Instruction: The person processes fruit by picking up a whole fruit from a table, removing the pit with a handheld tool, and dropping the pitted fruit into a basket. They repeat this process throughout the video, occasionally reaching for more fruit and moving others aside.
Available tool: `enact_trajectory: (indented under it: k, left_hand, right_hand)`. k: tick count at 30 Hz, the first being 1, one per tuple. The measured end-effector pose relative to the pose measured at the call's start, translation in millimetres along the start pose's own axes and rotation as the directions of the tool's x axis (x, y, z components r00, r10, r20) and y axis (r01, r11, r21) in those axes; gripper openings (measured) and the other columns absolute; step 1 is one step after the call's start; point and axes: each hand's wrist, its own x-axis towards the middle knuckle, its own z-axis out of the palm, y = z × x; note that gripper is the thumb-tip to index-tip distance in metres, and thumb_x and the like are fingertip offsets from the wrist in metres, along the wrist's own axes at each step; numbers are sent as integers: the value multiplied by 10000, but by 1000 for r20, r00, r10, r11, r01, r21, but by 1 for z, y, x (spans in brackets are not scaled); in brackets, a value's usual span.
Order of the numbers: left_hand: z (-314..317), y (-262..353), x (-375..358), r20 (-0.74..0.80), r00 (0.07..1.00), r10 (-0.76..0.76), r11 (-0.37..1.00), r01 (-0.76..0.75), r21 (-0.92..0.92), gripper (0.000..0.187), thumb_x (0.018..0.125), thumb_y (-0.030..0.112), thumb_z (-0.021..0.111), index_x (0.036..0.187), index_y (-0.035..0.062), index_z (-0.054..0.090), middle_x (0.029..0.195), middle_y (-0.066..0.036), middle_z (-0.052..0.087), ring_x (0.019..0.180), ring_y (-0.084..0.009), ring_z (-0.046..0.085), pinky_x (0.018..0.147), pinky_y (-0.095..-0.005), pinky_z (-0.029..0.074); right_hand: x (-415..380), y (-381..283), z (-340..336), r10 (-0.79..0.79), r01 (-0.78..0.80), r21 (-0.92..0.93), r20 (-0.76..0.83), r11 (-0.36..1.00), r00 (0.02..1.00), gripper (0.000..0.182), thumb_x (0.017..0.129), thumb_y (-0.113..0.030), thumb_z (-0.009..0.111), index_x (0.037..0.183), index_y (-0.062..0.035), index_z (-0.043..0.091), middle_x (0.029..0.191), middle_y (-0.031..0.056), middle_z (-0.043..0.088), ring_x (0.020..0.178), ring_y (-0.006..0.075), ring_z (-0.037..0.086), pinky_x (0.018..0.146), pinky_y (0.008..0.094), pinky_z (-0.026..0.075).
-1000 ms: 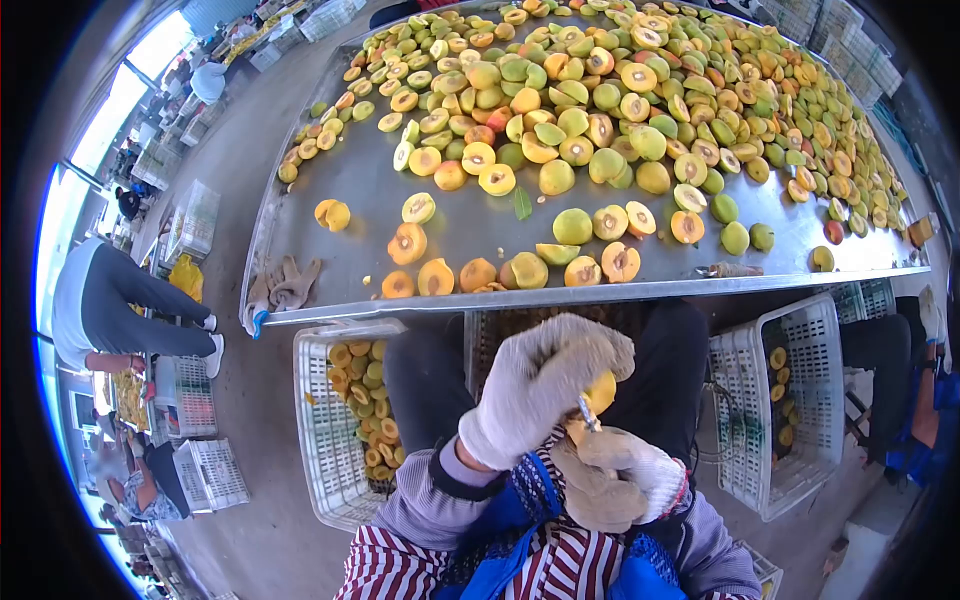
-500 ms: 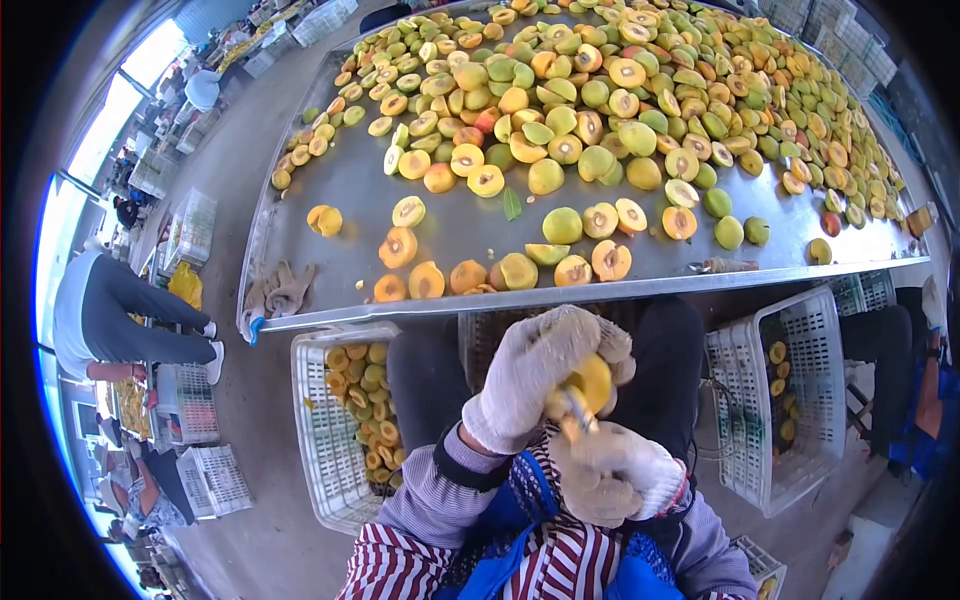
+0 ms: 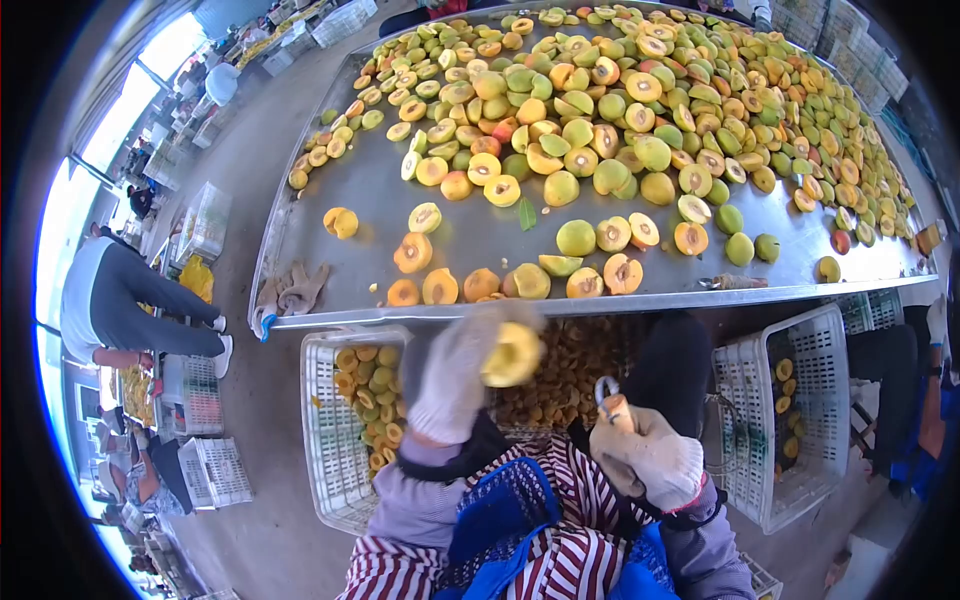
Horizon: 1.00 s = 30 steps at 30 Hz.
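- The left hand (image 3: 450,375), gloved and blurred, is just below the table's (image 3: 370,205) near edge; its fingers are curled on a yellow fruit half (image 3: 511,355), hollow side showing. Just how tightly they close, I cannot tell.
- The right hand (image 3: 648,455), also gloved, is farther below that edge and to the right, closed round the wooden handle of a tool (image 3: 611,405) with its metal loop sticking out.
- Below the table's near edge, between the person's knees, lies a mass of brownish pieces (image 3: 570,375).
- Below the table, to the left, a white crate (image 3: 322,430) holds fruit halves; another white crate (image 3: 740,390), below to the right, holds a few.
- On the table's near left corner lie gloves (image 3: 298,290); along its near edge, right of the middle, lies a second wooden-handled tool (image 3: 738,282).
- A loose row of cut and whole fruit lines the table's near edge; a green leaf (image 3: 527,213) lies behind it.
- A big heap of fruit (image 3: 650,105) covers the table's far and right parts.
- Well left of the table, a person in dark trousers (image 3: 150,300) bends forward.
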Motion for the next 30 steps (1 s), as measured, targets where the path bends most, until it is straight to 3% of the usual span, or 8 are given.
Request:
enact_trajectory:
  k: [3, 5, 8, 13, 19, 22, 27, 30]
  left_hand:
    - [-61, -17, -15, -402, 912, 83, 948, 52, 313, 299, 1001, 249, 478, 1078, 45, 684, 990, -127, 696, 907, -240, 672, 865, -362, 506]
    - [-111, -21, -19, -160, 982, 103, 505, 87, 859, 238, 939, 227, 572, 1079, 68, 680, 1039, -150, 680, 965, -320, 652, 871, -412, 508]
    - [-100, 1, -17, -11, 962, 273, 135, -27, 991, 323, 871, 198, 673, 1161, 57, 660, 1209, -164, 642, 1106, -360, 614, 932, -404, 498]
    - [-1, 39, 55, 355, 891, 283, 464, -451, 763, 386, 826, 267, 718, 1156, 76, 657, 1282, -154, 609, 1227, -349, 558, 991, -427, 472]
    - [155, 22, 151, 608, 794, 23, 374, -571, 731, 479, 872, 351, 618, 1291, 119, 592, 1386, -121, 546, 1349, -305, 456, 1087, -445, 402]
    - [222, -25, 187, 736, 633, 241, 242, -773, 586, 549, 837, 393, 651, 1332, 167, 572, 1485, -131, 443, 1417, -350, 356, 1154, -475, 312]
    - [256, -37, 235, 645, 764, -4, 98, -642, 761, 622, 804, 458, 672, 1372, 233, 555, 1543, -148, 367, 1450, -367, 282, 1184, -517, 208]
    - [226, -40, 242, 743, 669, -2, 96, -740, 666, 583, 813, 452, 660, 1350, 244, 568, 1505, -166, 399, 1409, -352, 339, 1167, -465, 258]
  right_hand:
    - [9, -4, -18, -102, 108, 12, -221, 994, 970, 222, 940, -243, 640, 841, -66, 550, 543, -11, 493, 390, 74, 414, 374, 231, 294]
    - [23, 2, -34, -159, 178, 23, -349, 984, 924, 211, 941, -236, 635, 853, -61, 555, 527, -6, 478, 362, 89, 392, 355, 244, 284]
    - [45, 5, -52, -269, 291, -31, -488, 956, 831, 191, 943, -231, 620, 865, -67, 559, 541, -5, 478, 383, 87, 410, 368, 239, 305]
    - [63, 3, -65, -289, 364, 4, -599, 931, 746, 167, 944, -222, 613, 931, -65, 557, 580, -5, 485, 423, 89, 439, 392, 239, 337]
    - [56, 8, -73, -264, 385, 110, -556, 916, 788, 152, 962, -173, 587, 1044, -49, 552, 584, 4, 498, 444, 89, 457, 409, 238, 348]
    - [59, 8, -76, -232, 374, 146, -568, 916, 790, 129, 951, -159, 605, 1002, -46, 572, 598, 8, 518, 464, 84, 467, 425, 236, 360]
    - [60, 6, -81, -196, 302, 128, -517, 945, 833, 172, 954, -191, 629, 996, -27, 599, 639, 9, 551, 515, 77, 489, 473, 238, 392]
    - [56, 5, -90, -167, 258, 125, -489, 958, 856, 176, 954, -213, 627, 964, -40, 594, 641, 0, 549, 535, 71, 496, 496, 240, 409]
